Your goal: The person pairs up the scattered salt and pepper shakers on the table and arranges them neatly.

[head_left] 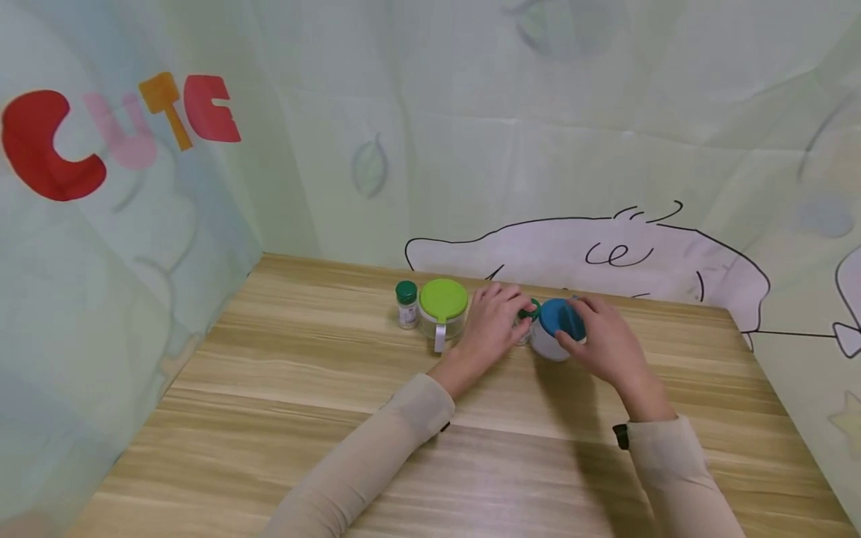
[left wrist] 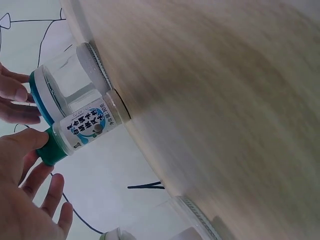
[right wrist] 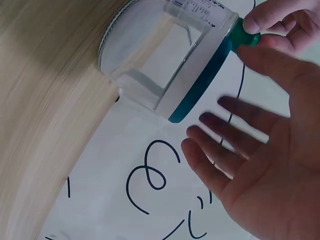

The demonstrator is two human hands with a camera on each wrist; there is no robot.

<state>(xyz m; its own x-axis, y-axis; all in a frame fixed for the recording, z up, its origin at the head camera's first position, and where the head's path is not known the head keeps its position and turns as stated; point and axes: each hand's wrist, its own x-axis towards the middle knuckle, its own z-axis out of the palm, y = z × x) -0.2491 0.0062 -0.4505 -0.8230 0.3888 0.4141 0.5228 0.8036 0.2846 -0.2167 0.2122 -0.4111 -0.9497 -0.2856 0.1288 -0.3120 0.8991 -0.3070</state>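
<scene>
My left hand [head_left: 494, 317] pinches the green cap of a small clear spice bottle [left wrist: 89, 125] between thumb and forefinger, the other fingers spread loosely. The bottle stands upright on the table, its white label printed in blue and black. Right beside it is a clear round jar [right wrist: 150, 65] with a blue lid [head_left: 557, 317]. My right hand [right wrist: 270, 150] hovers by that lid, fingers relaxed and apart, palm facing it. In the right wrist view its thumb tip overlaps the lid's edge near the green cap. From the head, my left hand hides most of the bottle.
Left of my left hand stands a jar with a lime-green lid [head_left: 444, 299] and a pale handle in front. Another green-capped spice bottle [head_left: 406, 305] is next to it. The wooden table [head_left: 336, 418] ends at a printed cloth backdrop [head_left: 471, 172] behind the jars.
</scene>
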